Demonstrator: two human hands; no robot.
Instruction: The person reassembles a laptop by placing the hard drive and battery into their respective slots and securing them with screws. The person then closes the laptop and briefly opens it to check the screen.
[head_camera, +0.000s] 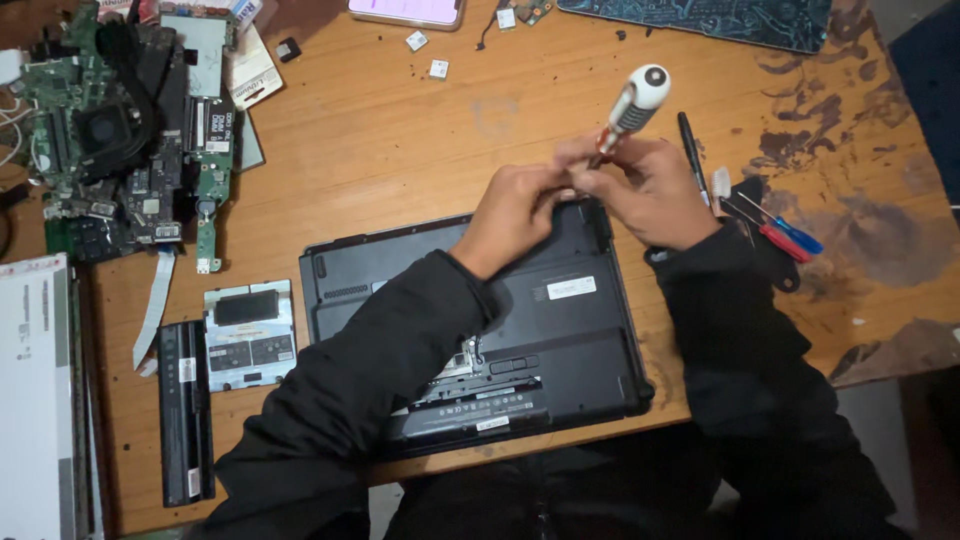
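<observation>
Slippage looks like the main worry from where I stand: the right hand (655, 195) is wrapped around a screwdriver (630, 108) with a white and grey handle, tilted rather than upright, its tip hidden down between both hands at the far edge of the upturned black laptop (480, 320). The left hand (515, 210) is pinched closed right beside that tip, fingers touching the right hand's fingers, though whether it holds a screw or just steadies the shaft I cannot tell. If the tilted tip rides out of whatever it sits in, those left fingers are directly in its path, and the plastic casing could get gouged too.

Small parts are another risk. Tiny pale squares (438, 68) lie loose on the wooden tabletop (400, 150), and a loosened screw could roll among them or off the edge unnoticed.

The sleeve of the left arm lies across the open battery bay, where it could snag. Bare circuit boards (130, 140) sit crowded at the far left, a battery (186, 410) lies near the front edge, and two small screwdrivers (785, 235) rest just beside the right wrist, easily knocked
</observation>
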